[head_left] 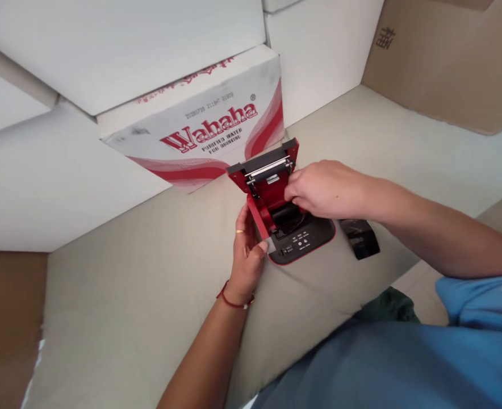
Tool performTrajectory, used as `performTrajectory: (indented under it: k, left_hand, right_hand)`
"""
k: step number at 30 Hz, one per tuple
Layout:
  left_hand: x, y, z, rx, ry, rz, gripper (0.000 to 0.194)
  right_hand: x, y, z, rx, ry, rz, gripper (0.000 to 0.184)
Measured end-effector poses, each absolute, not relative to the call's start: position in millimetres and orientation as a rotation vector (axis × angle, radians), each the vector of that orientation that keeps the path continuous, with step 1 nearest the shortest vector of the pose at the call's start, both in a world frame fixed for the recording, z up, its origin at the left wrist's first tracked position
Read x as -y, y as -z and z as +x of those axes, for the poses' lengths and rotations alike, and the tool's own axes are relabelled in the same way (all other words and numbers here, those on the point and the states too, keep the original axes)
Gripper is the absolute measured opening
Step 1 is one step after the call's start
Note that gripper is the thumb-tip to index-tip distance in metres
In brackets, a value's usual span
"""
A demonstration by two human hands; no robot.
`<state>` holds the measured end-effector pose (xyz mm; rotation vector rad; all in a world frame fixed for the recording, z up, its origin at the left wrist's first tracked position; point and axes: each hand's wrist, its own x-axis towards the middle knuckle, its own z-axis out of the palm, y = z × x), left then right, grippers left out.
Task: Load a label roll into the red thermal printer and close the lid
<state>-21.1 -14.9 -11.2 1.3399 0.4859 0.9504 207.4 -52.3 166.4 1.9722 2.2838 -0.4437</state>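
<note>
A small red and black printer (301, 245) lies on the beige cloth-covered surface with its lid (268, 170) raised. A metal bar and a roller run across the inside of the lid. My left hand (249, 253) grips the printer's left side, thumb on the front corner and fingers along the red wall. Over the right side of the opened bay, my right hand (319, 187) has its fingers curled together and pointing in. What those fingers hold, if anything, is hidden. A dark roll (285, 213) shows inside the bay. Beside the printer, under my right forearm, lies a glossy black strip (360, 238).
Behind the printer stands a white and red Wahaha water carton (208, 133). White boxes (319, 57) are stacked around it. A brown cardboard box (442, 62) is at the back right, and another brown surface (10, 324) is at the left edge.
</note>
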Motion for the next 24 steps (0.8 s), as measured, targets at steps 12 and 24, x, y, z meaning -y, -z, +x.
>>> performTrajectory:
  k: [12, 24]
  left_hand:
    - [14.3, 12.0, -20.1, -0.460, -0.965, 1.350, 0.088]
    - [11.7, 16.5, -19.1, -0.471, -1.010, 1.452, 0.087]
  right_hand:
    - [33.3, -156.3, 179.2, -2.240, 0.376, 1.813, 0.025]
    - [59.5, -186.2, 219.7, -2.540, 0.773, 1.937, 0.023]
